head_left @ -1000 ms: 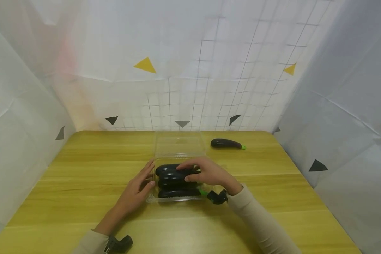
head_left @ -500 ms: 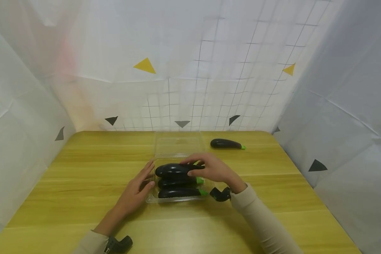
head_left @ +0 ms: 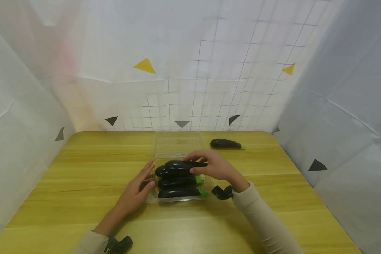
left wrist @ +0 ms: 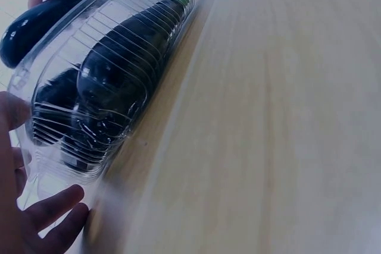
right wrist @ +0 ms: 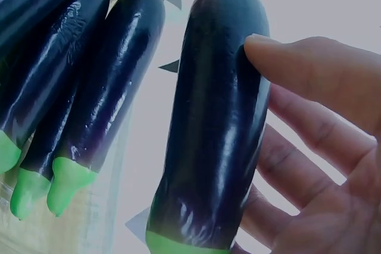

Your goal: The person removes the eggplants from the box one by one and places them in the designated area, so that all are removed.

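Note:
My right hand (head_left: 217, 167) pinches a glossy dark purple eggplant (right wrist: 214, 117) between thumb and fingers. In the head view that eggplant hangs over the back part of a clear plastic container (head_left: 181, 199). Several more eggplants, among them the front eggplant (head_left: 177, 192), lie side by side inside, green stem ends to the right. Along the container's left wall my left hand (head_left: 134, 190) rests with its fingers loosely extended. From the left wrist view, the ribbed side of the box shows, with dark eggplants (left wrist: 119, 63) behind it and my left fingertips (left wrist: 71, 197) at its end.
Hinged at the back, the clear lid (head_left: 179, 145) lies folded open on the wooden table (head_left: 98, 176). A single eggplant (head_left: 225, 143) lies on the table at the back right. White sheeting (head_left: 114, 98) encloses the table behind and on both sides.
My right hand has lifted the eggplant and moved it slightly back and to the right, uncovering the green stem ends of those beneath. The left hand has stayed at the container's wall.

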`<state>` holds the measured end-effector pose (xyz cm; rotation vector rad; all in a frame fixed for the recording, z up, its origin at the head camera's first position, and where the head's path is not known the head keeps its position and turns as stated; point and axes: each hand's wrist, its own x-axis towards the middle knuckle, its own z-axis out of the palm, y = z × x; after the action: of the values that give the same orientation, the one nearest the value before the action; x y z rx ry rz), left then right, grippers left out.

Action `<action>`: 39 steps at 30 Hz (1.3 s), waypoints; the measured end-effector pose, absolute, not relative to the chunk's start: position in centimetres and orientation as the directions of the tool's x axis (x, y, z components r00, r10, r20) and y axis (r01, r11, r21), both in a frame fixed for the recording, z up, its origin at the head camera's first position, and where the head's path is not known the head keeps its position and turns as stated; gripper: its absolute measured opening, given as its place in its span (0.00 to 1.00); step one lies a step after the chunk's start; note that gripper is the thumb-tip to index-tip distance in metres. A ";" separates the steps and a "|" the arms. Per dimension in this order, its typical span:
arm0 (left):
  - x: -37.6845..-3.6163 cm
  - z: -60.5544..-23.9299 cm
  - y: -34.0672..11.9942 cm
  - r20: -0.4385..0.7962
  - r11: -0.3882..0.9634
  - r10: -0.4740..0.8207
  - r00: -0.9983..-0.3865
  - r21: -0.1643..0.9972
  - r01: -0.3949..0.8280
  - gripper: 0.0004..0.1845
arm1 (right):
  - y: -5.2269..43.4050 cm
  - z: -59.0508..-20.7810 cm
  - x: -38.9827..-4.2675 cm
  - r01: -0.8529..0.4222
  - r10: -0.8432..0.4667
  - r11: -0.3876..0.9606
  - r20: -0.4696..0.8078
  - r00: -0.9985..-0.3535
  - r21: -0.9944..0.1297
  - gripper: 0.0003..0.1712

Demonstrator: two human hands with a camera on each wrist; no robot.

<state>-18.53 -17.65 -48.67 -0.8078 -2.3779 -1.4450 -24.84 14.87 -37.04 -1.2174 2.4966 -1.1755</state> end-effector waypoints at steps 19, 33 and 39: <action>-18.6 -48.8 -17.6 0.475 0.353 0.325 -0.818 0.741 0.571 0.34 | 16.4 -36.1 -25.4 -0.659 -0.688 0.373 0.283 -0.669 -0.653 0.20; -18.4 -48.8 -17.7 0.476 0.370 0.320 -0.819 0.733 0.571 0.33 | 18.1 -36.0 -26.2 -0.661 -0.648 0.398 0.315 -0.693 -0.636 0.21; -18.5 -48.8 -17.7 0.486 0.359 0.326 -0.811 0.730 0.582 0.33 | 19.0 -35.9 -26.5 -0.642 -0.616 0.425 0.316 -0.722 -0.638 0.20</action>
<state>-18.48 -17.69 -48.82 -0.8097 -2.3652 -1.4322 -26.49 19.02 -35.86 -1.1836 2.6805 -1.2241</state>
